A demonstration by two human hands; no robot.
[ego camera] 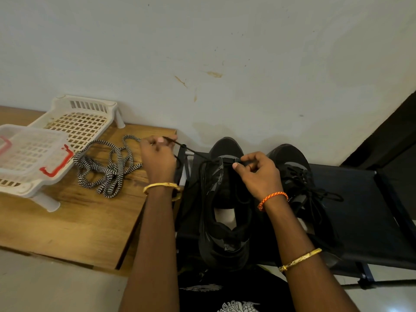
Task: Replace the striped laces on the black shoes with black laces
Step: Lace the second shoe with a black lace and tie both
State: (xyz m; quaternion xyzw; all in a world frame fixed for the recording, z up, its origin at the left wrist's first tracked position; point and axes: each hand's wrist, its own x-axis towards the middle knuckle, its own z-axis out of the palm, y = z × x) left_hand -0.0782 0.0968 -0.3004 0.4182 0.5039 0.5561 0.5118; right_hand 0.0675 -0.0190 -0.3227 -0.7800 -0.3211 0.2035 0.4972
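From the head camera, the left hand (157, 158) hangs over the right edge of the wooden surface (74, 221), its fingers (161, 140) pinching a black lace (191, 150) drawn taut toward the near black shoe (225, 221). The right hand (258, 174) pinches the same lace at that shoe's upper eyelets. The striped laces (105, 170) lie heaped left of the left fingers, beside two white trays (78, 118). The second black shoe (299, 176), laced black, sits right of the right fingers on a dark rack (360, 199) against the wall (225, 52).
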